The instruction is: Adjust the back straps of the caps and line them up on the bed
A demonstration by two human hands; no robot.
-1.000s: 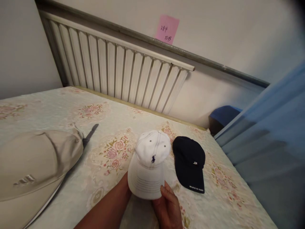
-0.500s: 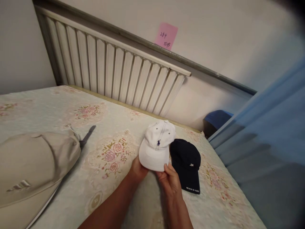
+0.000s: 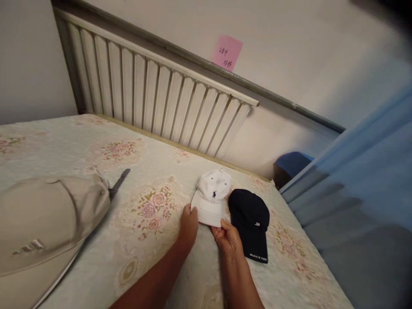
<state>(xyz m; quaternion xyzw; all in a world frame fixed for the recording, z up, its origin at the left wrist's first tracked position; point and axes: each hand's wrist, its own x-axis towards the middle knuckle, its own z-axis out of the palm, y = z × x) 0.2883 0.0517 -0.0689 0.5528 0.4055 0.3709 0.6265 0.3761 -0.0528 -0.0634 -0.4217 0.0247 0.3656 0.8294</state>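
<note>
A white cap (image 3: 212,196) with a small dark logo lies on the flowered bedspread (image 3: 151,171), its brim toward me. My left hand (image 3: 189,223) grips the brim's left corner. At the right corner of the brim, my right hand (image 3: 227,237) pinches the edge. A black cap (image 3: 250,216) lies right beside the white one, touching its right side, brim toward me.
A large beige cap (image 3: 41,223) with a dark strap lies at the near left of the bed. A white slatted headboard (image 3: 154,94) stands behind the bed, with a pink note (image 3: 226,52) on the wall above. Blue fabric (image 3: 354,193) hangs at the right.
Both hands have carried the white cap away from me and set it down on the bedspread beside the black cap.
</note>
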